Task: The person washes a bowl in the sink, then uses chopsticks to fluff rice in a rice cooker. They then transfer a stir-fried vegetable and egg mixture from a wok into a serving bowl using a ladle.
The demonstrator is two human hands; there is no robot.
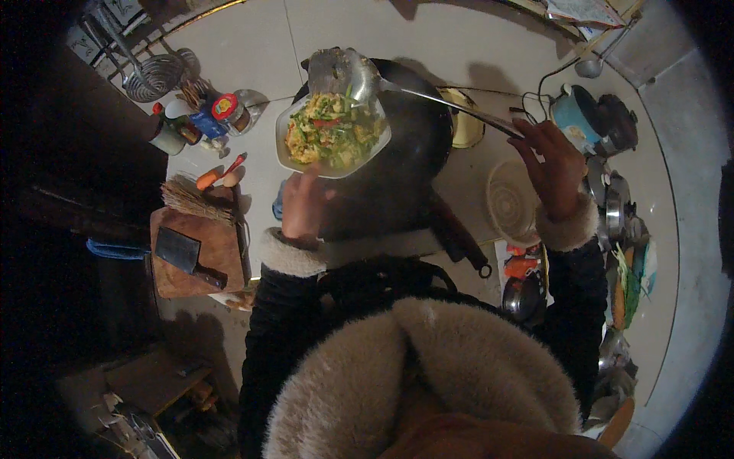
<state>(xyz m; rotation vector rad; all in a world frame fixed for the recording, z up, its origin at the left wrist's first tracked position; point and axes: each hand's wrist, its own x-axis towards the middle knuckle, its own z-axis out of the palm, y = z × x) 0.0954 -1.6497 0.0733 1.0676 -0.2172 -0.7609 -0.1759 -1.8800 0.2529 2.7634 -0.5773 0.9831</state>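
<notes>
My left hand (304, 203) grips the near rim of a white angular dish (279, 150), held over the left part of a dark wok (421, 123). Stir-fried food (332, 129), yellow pieces with green strips and some red, fills the dish. In my right hand (550, 163) is the long handle of a metal ladle (364, 80). Its bowl is at the far edge of the dish, against the food. A dark wooden wok handle (459, 232) points toward me at the lower right.
To the left, a cleaver (179, 249) lies on a wooden cutting board (226, 258), beside a straw brush (195, 198). Jars, including a red-lidded one (232, 115), stand beyond. At right are a pale basket (510, 201) and a blue pot (573, 117).
</notes>
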